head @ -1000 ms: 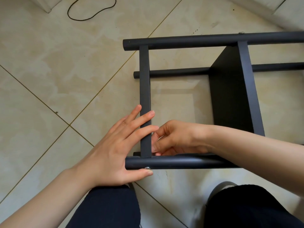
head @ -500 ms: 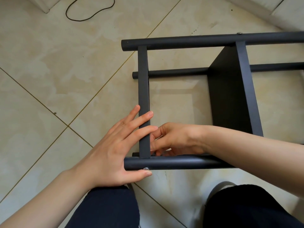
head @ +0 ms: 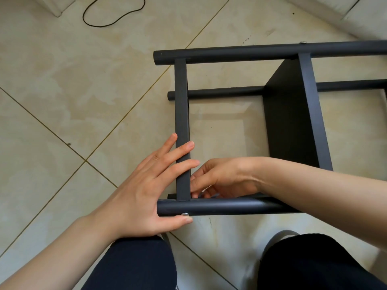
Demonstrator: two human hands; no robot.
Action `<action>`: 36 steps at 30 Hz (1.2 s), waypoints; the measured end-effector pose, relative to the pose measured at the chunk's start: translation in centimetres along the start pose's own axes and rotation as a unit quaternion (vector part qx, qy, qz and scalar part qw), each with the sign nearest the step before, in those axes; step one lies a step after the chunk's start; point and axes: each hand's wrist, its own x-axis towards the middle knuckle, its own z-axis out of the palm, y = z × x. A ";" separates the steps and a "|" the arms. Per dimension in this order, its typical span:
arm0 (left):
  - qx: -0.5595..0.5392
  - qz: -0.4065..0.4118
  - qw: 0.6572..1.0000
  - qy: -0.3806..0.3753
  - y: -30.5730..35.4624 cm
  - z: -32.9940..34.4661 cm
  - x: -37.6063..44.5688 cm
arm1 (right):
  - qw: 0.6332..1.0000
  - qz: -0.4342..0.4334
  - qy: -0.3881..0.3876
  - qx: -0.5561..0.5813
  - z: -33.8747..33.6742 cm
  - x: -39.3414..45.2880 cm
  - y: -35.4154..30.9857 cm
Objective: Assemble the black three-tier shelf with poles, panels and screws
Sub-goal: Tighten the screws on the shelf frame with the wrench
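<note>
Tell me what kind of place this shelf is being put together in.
Probably a room in a home, with the work done on the floor: glossy beige floor tiles with thin joint lines, a loose black cable, and a pale furniture edge in the far corner.

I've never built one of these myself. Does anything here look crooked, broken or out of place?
Nothing stands out. The shelf lies on its side on the floor, and its panels meet the poles squarely. The left hand rests flat on the end panel; the right hand works behind it. A loose black cord lies well clear.
</note>
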 end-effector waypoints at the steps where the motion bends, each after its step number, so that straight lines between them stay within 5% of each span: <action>1: 0.000 0.001 1.000 -0.001 0.0 0.0 0.0 | 1.000 0.002 0.004 -0.004 0.1 0.1 0.0; 36: -0.003 0.002 1.000 -0.005 -0.1 -0.1 0.0 | 0.998 0.023 -0.013 -0.054 -0.5 -0.1 -0.7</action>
